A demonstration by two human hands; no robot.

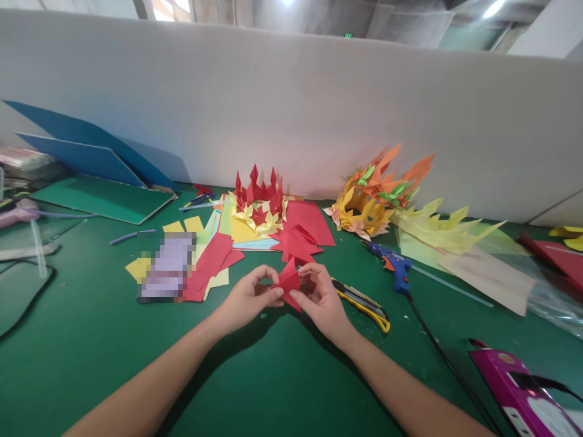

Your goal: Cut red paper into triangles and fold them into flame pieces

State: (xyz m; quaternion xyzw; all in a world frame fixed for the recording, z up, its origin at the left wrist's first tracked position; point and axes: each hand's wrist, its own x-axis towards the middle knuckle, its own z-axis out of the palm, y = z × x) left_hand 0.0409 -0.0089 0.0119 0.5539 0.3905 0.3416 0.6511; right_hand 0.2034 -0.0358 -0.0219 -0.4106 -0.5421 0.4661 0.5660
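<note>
Between my two hands, above the green table (273, 382), is a small folded red paper piece (289, 281). My left hand (255, 294) pinches its left side with thumb and fingers. The right side of the paper is gripped by my right hand (321, 300), thumb in front. Just beyond the hands lie pointed red paper pieces (296, 243). A red and yellow paper crown (257, 203) stands farther back on stacked coloured sheets. Red paper strips (207, 267) lie left of my left hand, beside a phone-like object (168, 267) that is blurred out.
A yellow utility knife (362, 305) lies right of my right hand, with a blue glue gun (397, 267) beyond. Orange and yellow paper crowns (364, 206) stand at the back right. A purple power strip (514, 388) sits front right; blue boards (86, 158) lean back left.
</note>
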